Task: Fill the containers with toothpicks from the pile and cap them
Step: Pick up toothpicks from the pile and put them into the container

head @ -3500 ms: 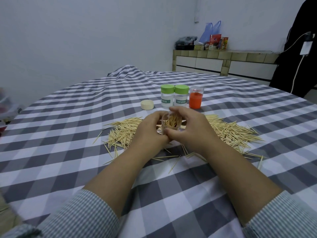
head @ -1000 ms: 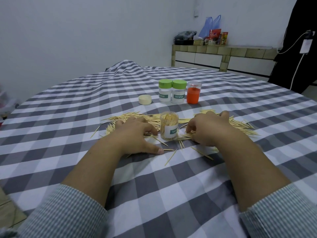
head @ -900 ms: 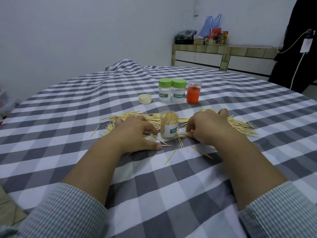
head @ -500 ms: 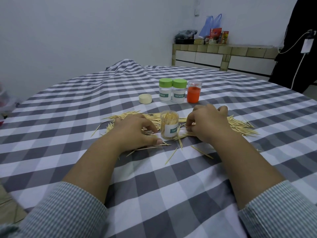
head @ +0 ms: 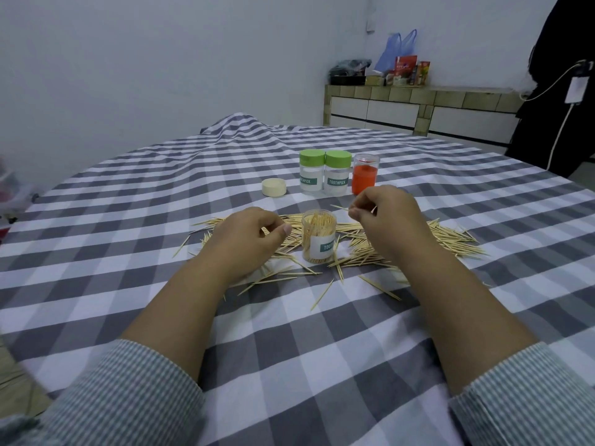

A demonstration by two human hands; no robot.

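— Standing where, the open jar (head: 318,236)?

— Upright amid the toothpick pile (head: 402,243) on the checked bench (head: 289,365), full of toothpicks, no cap on.

— And the hands?

— The right hand (head: 383,217) is just right of the jar, raised a little, pinching a few toothpicks in its fingertips. The left hand (head: 248,236) is just left of the jar, over the pile, fingers curled; whether it holds any toothpicks, I cannot tell.

— Behind the jar?

— Two green-capped jars (head: 324,175) side by side, an orange jar (head: 364,175) just right of them, a cream cap (head: 273,187) lying to their left.
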